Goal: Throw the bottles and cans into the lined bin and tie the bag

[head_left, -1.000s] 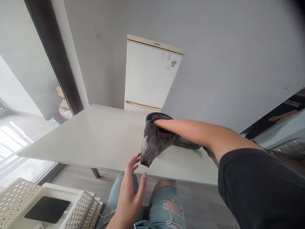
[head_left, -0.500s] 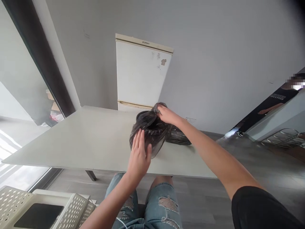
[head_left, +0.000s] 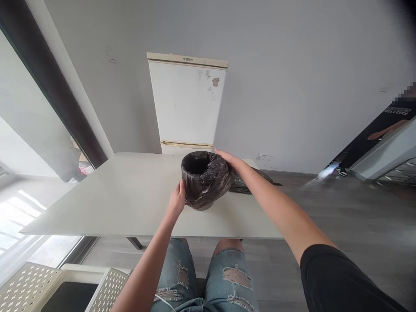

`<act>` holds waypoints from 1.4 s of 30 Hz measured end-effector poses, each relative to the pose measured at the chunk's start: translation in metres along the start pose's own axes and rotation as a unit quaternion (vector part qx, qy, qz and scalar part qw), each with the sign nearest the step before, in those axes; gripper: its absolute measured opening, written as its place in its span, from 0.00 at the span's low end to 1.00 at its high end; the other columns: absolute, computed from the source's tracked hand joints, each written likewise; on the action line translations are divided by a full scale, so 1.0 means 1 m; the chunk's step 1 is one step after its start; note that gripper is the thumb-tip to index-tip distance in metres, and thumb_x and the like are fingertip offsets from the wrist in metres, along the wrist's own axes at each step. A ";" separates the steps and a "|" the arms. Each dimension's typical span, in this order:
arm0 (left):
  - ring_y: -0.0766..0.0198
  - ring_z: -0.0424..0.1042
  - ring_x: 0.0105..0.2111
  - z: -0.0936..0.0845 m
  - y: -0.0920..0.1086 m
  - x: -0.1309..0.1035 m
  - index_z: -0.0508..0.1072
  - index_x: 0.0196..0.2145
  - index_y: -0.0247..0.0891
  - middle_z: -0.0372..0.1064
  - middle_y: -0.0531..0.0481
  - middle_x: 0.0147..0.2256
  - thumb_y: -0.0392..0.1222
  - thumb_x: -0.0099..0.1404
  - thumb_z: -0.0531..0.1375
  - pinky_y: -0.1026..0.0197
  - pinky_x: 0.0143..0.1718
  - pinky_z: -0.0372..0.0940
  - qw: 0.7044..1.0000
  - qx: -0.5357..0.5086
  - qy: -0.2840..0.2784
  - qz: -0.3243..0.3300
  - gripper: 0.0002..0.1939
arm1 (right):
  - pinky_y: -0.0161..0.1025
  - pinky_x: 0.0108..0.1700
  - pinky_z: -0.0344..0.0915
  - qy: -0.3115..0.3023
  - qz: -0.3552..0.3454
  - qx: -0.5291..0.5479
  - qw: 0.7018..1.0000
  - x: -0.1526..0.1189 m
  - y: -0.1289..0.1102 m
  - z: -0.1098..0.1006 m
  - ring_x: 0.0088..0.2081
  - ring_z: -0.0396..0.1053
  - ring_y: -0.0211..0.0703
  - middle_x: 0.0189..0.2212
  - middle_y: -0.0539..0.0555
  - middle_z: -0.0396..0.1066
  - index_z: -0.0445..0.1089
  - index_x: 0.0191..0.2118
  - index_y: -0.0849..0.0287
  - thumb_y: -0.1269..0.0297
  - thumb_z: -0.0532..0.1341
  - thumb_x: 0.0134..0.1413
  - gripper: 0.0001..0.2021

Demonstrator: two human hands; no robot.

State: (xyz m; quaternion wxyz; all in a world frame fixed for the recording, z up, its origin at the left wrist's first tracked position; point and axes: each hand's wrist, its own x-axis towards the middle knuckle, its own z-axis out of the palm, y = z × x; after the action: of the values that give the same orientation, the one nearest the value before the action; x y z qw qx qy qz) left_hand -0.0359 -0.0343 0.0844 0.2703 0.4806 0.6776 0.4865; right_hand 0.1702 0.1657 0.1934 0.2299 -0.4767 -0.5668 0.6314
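A black plastic garbage bag point(head_left: 208, 186) lines a small trash bin, its top folded down loosely over the outside. Only the pale bottom of the bin point(head_left: 202, 207) shows below the plastic. It stands upright on the table, with the dark opening facing up toward me. My left hand point(head_left: 177, 197) is closed against the bin's left side, thumb near the rim and the other fingers mostly hidden. At the far right side, my right hand point(head_left: 229, 159) curves round the bagged rim, with part of its fingers hidden behind the plastic.
More black plastic point(head_left: 242, 184) lies on the white table point(head_left: 130, 195) right of the bin. A white refrigerator point(head_left: 186, 99) stands behind the table. Cream perforated baskets point(head_left: 35, 277) are at the lower left. Another person point(head_left: 373, 138) is at the far right.
The bag's top, bunched over the bin and pinched by my right hand before, is now spread open round the rim. My left hand has moved from the front to the left side.
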 end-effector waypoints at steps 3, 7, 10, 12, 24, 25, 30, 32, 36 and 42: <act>0.44 0.71 0.62 0.005 -0.019 -0.013 0.70 0.64 0.39 0.74 0.36 0.59 0.63 0.79 0.41 0.43 0.63 0.64 0.998 0.041 -0.001 0.040 0.34 | 0.50 0.51 0.77 0.048 -0.052 0.070 0.995 -0.020 0.034 -0.002 0.46 0.81 0.57 0.41 0.61 0.83 0.77 0.45 0.59 0.36 0.58 0.66 0.27; 0.45 0.58 0.71 0.011 -0.051 -0.022 0.53 0.75 0.38 0.60 0.35 0.69 0.58 0.78 0.48 0.41 0.70 0.55 0.989 0.092 0.017 0.115 0.36 | 0.47 0.62 0.69 0.132 -0.290 0.059 0.946 -0.052 0.091 0.010 0.62 0.71 0.50 0.60 0.57 0.75 0.72 0.58 0.53 0.42 0.58 0.68 0.24; 0.46 0.53 0.73 0.009 -0.070 -0.018 0.50 0.76 0.37 0.54 0.35 0.72 0.59 0.77 0.50 0.42 0.72 0.53 0.981 0.107 -0.009 0.160 0.38 | 0.46 0.63 0.68 0.205 -0.377 -0.019 0.903 -0.069 0.136 0.017 0.64 0.68 0.49 0.66 0.58 0.69 0.68 0.63 0.51 0.43 0.58 0.67 0.26; 0.46 0.55 0.72 0.005 -0.078 -0.010 0.52 0.75 0.37 0.56 0.35 0.71 0.59 0.77 0.51 0.42 0.72 0.53 0.978 0.130 -0.024 0.160 0.37 | 0.47 0.57 0.71 0.229 -0.345 -0.087 0.906 -0.072 0.162 0.019 0.56 0.74 0.51 0.58 0.60 0.75 0.73 0.57 0.55 0.46 0.60 0.64 0.23; 0.49 0.68 0.63 -0.014 -0.116 0.019 0.63 0.68 0.34 0.71 0.36 0.61 0.40 0.78 0.44 0.45 0.66 0.62 0.961 0.247 0.015 0.125 0.25 | 0.44 0.48 0.73 0.255 -0.246 -0.270 0.896 -0.073 0.219 0.026 0.43 0.76 0.48 0.48 0.59 0.77 0.72 0.60 0.56 0.73 0.51 0.59 0.26; 0.48 0.68 0.63 -0.012 -0.117 0.019 0.65 0.67 0.33 0.71 0.35 0.60 0.35 0.76 0.45 0.45 0.66 0.62 0.954 0.276 0.025 0.119 0.25 | 0.45 0.48 0.73 0.277 -0.248 -0.281 0.885 -0.078 0.225 0.029 0.44 0.75 0.49 0.49 0.60 0.75 0.70 0.63 0.57 0.73 0.51 0.59 0.27; 0.40 0.62 0.65 -0.004 -0.113 0.013 0.70 0.62 0.32 0.67 0.31 0.63 0.29 0.71 0.47 0.34 0.67 0.56 0.904 0.410 0.047 0.112 0.26 | 0.48 0.48 0.70 0.288 -0.226 -0.444 0.818 -0.102 0.256 0.044 0.50 0.70 0.58 0.49 0.65 0.70 0.72 0.56 0.58 0.73 0.57 0.60 0.20; 0.39 0.63 0.65 -0.004 -0.108 0.010 0.70 0.62 0.32 0.67 0.31 0.63 0.30 0.72 0.47 0.32 0.66 0.54 0.896 0.427 0.041 0.113 0.25 | 0.49 0.49 0.67 0.279 -0.240 -0.499 0.784 -0.108 0.263 0.050 0.51 0.68 0.58 0.49 0.64 0.69 0.74 0.52 0.57 0.70 0.54 0.65 0.15; 0.41 0.64 0.64 -0.005 -0.103 0.007 0.70 0.62 0.33 0.68 0.33 0.63 0.31 0.72 0.47 0.38 0.65 0.57 0.894 0.432 0.041 0.114 0.25 | 0.53 0.54 0.64 0.301 -0.263 -0.531 0.747 -0.113 0.264 0.057 0.56 0.66 0.59 0.55 0.65 0.69 0.73 0.54 0.57 0.67 0.52 0.70 0.15; 0.42 0.65 0.62 -0.006 -0.105 0.008 0.71 0.63 0.34 0.68 0.34 0.62 0.31 0.72 0.48 0.42 0.64 0.58 0.891 0.436 0.045 0.114 0.25 | 0.51 0.54 0.63 0.299 -0.253 -0.518 0.760 -0.116 0.261 0.055 0.53 0.68 0.57 0.52 0.64 0.71 0.73 0.51 0.57 0.68 0.54 0.69 0.13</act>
State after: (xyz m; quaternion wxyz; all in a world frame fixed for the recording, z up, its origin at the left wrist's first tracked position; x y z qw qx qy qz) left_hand -0.0844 -0.0359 -0.0091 -0.0544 0.6016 0.7739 0.1903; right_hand 0.2391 -0.0241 -0.0165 0.2570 -0.5265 -0.8102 -0.0144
